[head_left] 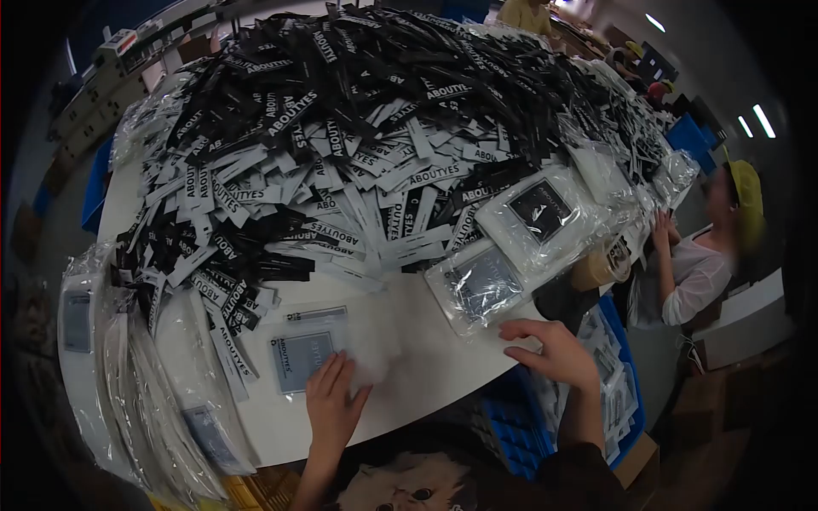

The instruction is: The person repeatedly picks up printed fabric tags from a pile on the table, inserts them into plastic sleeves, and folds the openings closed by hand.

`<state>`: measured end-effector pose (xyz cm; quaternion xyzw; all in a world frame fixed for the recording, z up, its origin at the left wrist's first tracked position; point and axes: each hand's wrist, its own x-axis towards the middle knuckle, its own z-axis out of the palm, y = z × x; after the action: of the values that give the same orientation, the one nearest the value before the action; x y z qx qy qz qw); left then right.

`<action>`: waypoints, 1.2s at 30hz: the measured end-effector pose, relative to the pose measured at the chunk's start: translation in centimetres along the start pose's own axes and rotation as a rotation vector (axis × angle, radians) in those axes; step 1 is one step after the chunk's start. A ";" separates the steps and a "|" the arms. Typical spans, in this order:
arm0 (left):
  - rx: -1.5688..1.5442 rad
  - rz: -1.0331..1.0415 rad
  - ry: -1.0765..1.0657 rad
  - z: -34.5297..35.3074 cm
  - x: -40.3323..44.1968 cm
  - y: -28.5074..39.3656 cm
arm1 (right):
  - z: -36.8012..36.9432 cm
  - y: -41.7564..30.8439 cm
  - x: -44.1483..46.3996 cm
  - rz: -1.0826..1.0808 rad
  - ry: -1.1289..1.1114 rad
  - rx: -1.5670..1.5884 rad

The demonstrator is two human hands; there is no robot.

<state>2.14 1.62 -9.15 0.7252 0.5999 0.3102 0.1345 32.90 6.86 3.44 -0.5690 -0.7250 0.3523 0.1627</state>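
Observation:
My left hand [335, 396] lies on the right edge of a frosted pouch [298, 362] with a grey-blue label, flat on the white table [443, 375]. Its fingers are stretched out over the pouch. Just right of it, a blurred translucent sheet or bag [375, 341] rests on the tabletop. My right hand [550, 349] hovers at the table's front edge, below a clear-wrapped packet [475, 285]; its thumb and fingers are apart, with nothing between them. Behind both hands rises a large heap of black and white printed strips [341, 111].
Stacked plastic-wrapped bundles [153, 375] line the left side. A wrapped packet with a black label [541, 209] and a cup [607, 262] sit at the right. Blue crates [626, 375] hold packets below the edge. A person in a yellow cap [745, 204] is at the far right.

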 end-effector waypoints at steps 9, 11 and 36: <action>0.008 0.037 0.080 0.0 0.0 -0.1 | 14.0 -4.9 19.8 -0.625 0.138 -0.234; -0.016 0.016 0.085 -0.3 -0.1 -0.3 | 15.5 -4.1 21.8 -0.477 -0.025 -0.415; -0.134 0.008 0.089 0.2 -0.4 -1.3 | 11.5 -8.1 20.1 -0.369 0.136 -0.011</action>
<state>1.23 1.56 -10.17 0.7024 0.5804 0.3820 0.1547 13.83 21.18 -2.32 -0.4498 -0.8064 0.2731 0.2699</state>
